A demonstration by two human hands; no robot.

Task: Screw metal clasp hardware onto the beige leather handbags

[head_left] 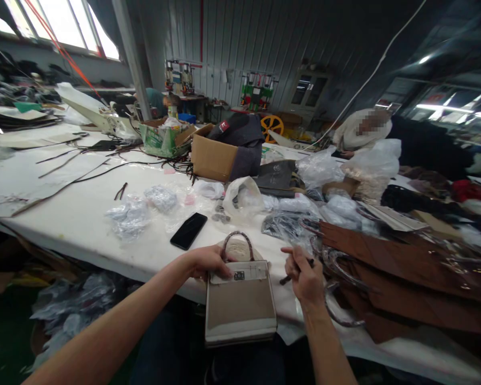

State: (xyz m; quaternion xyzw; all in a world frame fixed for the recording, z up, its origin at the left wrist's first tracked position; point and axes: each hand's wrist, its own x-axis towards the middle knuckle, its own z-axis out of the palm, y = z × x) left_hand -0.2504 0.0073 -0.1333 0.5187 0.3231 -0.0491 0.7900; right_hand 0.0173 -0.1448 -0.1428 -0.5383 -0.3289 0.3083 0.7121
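At the near edge of the counter, the fingers of our left hand grip the bag at its upper left, handle far; apart, to its right, our right hand curls around a dark tool.

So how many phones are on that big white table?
1: the black smartphone lies on the white table, beyond the left hand. More could hide under the plastic bags.
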